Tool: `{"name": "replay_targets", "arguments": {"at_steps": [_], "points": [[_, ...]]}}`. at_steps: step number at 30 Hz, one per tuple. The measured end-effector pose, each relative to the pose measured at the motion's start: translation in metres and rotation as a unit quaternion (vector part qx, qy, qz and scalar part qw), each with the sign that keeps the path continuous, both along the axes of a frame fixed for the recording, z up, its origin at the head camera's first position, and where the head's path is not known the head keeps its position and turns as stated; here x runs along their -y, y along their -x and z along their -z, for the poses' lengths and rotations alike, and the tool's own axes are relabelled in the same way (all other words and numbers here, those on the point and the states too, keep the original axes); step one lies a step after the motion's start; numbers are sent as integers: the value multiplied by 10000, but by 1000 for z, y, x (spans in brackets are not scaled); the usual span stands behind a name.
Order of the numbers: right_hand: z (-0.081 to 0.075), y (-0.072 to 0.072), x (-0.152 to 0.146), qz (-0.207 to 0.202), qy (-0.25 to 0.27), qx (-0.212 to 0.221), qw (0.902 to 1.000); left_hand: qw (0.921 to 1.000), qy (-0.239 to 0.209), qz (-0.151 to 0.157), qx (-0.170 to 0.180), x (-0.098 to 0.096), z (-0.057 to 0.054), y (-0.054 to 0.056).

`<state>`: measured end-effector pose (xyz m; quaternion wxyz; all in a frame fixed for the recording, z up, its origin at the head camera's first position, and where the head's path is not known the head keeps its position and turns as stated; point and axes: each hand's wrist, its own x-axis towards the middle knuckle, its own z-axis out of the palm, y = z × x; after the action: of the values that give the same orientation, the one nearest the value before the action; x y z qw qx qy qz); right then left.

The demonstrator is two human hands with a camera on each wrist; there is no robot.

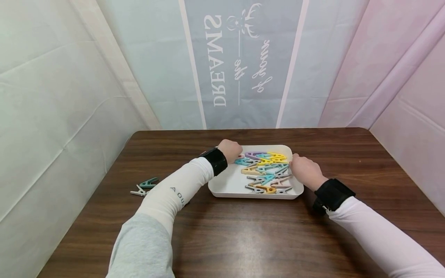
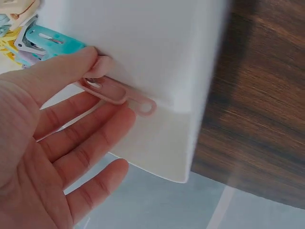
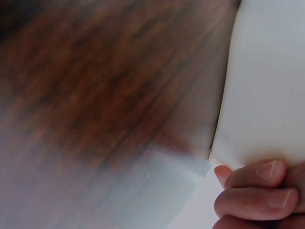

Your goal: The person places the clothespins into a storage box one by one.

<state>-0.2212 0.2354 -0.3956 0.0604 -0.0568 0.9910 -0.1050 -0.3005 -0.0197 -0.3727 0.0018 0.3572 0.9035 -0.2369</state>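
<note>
A white tray lies on the table with several coloured plastic clothespins grouped over its middle and right side. My left hand is at the tray's far left corner. In the left wrist view, its thumb and fingers pinch a pink clothespin just over the tray floor, beside a turquoise clothespin. At the tray's right side, my right hand grips the rim. The right wrist view shows its curled fingers against the tray's outer wall.
Left of the tray, a dark green clothespin and a white clothespin lie on the brown wooden table, close to my left sleeve. Pale printed cloth hangs behind the table's far edge.
</note>
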Motion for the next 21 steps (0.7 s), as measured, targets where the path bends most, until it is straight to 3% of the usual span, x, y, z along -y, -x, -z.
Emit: {"name": "replay_targets", "arguments": {"at_steps": [4,6,9,13,15,18,21], "points": [[2,0,1,-2,18,18,10000,9992,-323,77,243,8,-1,0],[2,0,1,0,30,44,10000,9976,-570,83,377,16,-9,-3],[3,1,2,-14,40,56,10000,9937,-1047,297,283,36,-22,-9],[2,2,2,-26,53,85,9999,9802,-1884,607,-21,76,-39,-19],[1,2,2,-24,54,77,10000,9708,-2313,620,-115,99,-45,-25],[-1,2,1,-29,50,5,10000,9609,-2745,338,-140,135,-48,-32],[-1,1,0,-32,24,-89,10000,9564,-2914,-181,33,170,-43,-41]]}}
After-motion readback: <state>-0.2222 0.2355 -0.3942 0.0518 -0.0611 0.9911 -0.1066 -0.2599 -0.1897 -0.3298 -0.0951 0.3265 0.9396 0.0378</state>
